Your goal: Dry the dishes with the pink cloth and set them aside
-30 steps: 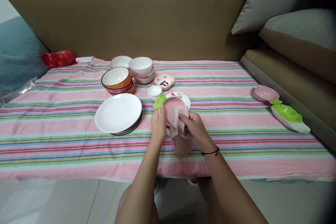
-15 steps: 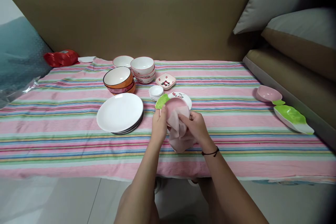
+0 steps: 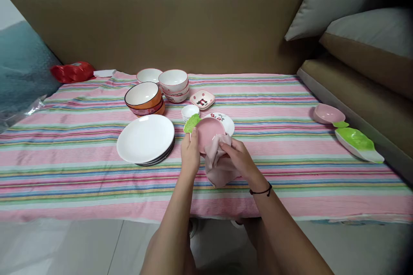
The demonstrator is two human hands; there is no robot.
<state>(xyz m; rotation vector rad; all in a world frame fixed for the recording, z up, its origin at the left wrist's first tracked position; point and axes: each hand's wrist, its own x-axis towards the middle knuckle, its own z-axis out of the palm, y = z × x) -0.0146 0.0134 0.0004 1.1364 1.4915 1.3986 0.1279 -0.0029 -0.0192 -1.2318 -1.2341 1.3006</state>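
A round pink bowl [image 3: 206,131] with a green leaf-shaped handle is held up in front of me. My left hand [image 3: 191,151] grips it by its left side, thumb on the rim just below the leaf. In my right hand [image 3: 238,154] a pale pink cloth [image 3: 222,169] is pinched and pressed over the bowl's lower right rim, its loose end hanging down. Partly hidden behind the bowl lies a white plate with red flowers [image 3: 227,123]. Close by on the left are a stack of small white dishes [image 3: 190,111] and a pile of large white plates [image 3: 146,138].
Orange-sided bowls [image 3: 145,99] and white red-rimmed bowls [image 3: 174,84] stand stacked at back left, beside square patterned dishes [image 3: 202,99]. At right lie another pink bowl [image 3: 329,114] and a green leaf-shaped dish [image 3: 358,142]. A red bundle [image 3: 73,72] rests far left on the striped cloth.
The pink bowl has shifted slightly left and its inside shows more. My right hand and the cloth have slid toward its lower right rim.
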